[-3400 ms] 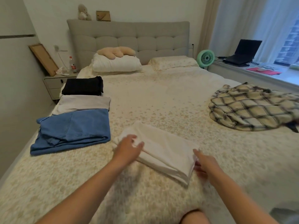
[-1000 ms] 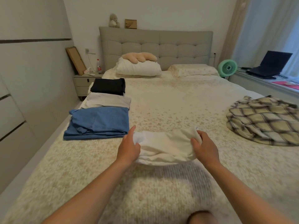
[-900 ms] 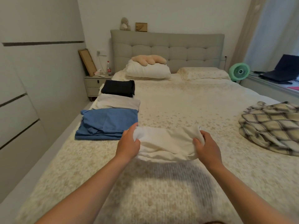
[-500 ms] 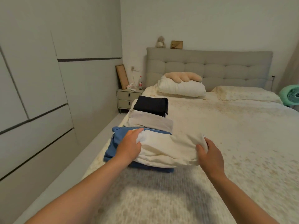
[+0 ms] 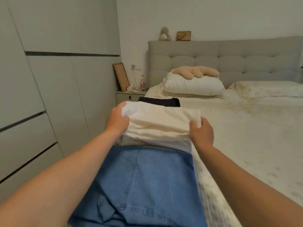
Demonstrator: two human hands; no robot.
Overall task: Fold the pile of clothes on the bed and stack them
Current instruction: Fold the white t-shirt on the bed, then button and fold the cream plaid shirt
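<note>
Both hands are out in front of the person, gripping a folded cream-white garment (image 5: 161,123) by its two ends. The left hand (image 5: 117,119) has its thumb curled over the top of the left end with the fingers tucked beneath; the right hand (image 5: 202,133) clamps the right end the same way, thumb on top. The cloth sags a little between them.

Half a second ago that bundle hung over the near edge of the blue denim; now it has been carried further along the bed (image 5: 246,128), past the folded blue jeans (image 5: 144,182), which lie under the forearms, nearer the person than the hands. The bundle now sits over the folded grey garment (image 5: 164,144), of which only a strip shows just below the hands. Whether it rests on the grey piece or is held just above it, I cannot tell. Beyond the hands, the folded black garment (image 5: 159,102) peeks out behind the white cloth's far edge.

The checked cloth seen to the right a second ago is out of sight now. Further beyond the hands lies a white pillow (image 5: 193,85) with a beige plush cushion (image 5: 195,72) on it, against the grey headboard (image 5: 229,58).
</note>
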